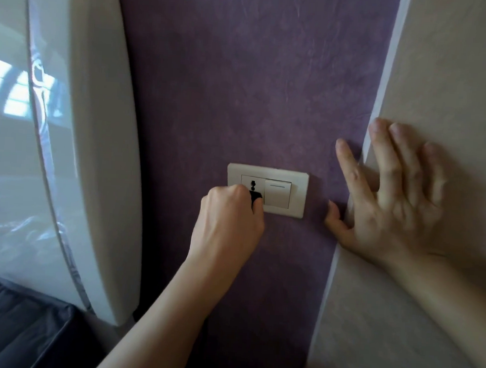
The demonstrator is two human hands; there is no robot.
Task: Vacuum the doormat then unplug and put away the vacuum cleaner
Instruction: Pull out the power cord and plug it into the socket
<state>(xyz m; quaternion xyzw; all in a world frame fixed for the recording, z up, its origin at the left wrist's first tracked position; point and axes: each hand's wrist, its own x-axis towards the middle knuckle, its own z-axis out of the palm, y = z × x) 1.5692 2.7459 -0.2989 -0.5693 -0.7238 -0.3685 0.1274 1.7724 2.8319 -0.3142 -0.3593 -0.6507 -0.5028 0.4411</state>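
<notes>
Head view, stage: the person is at the wall socket plate (pixel 267 189), so by judgement this is either the plugging-in or the unplugging step; the single view cannot settle which.
Head view, done and left: neither the doormat nor the vacuum cleaner body is in sight, so whether the mat has been vacuumed cannot be told; putting the machine away looks still to come.
Head view, plug: a black plug (pixel 255 199) sits at the lower holes of the socket on the left half of the plate, with a white rocker switch (pixel 277 194) just to its right.
Head view, left hand: the left hand (pixel 228 220) is clenched around the plug, knuckles toward the camera.
Head view, right hand: the right hand (pixel 389 192) is spread flat and holds nothing, its palm on the beige wall (pixel 441 82), its forefinger and thumb reaching onto the purple wall panel (pixel 242 84) right of the plate.
Head view, surroundings: a glossy white cabinet door (pixel 67 144) stands at the left.
</notes>
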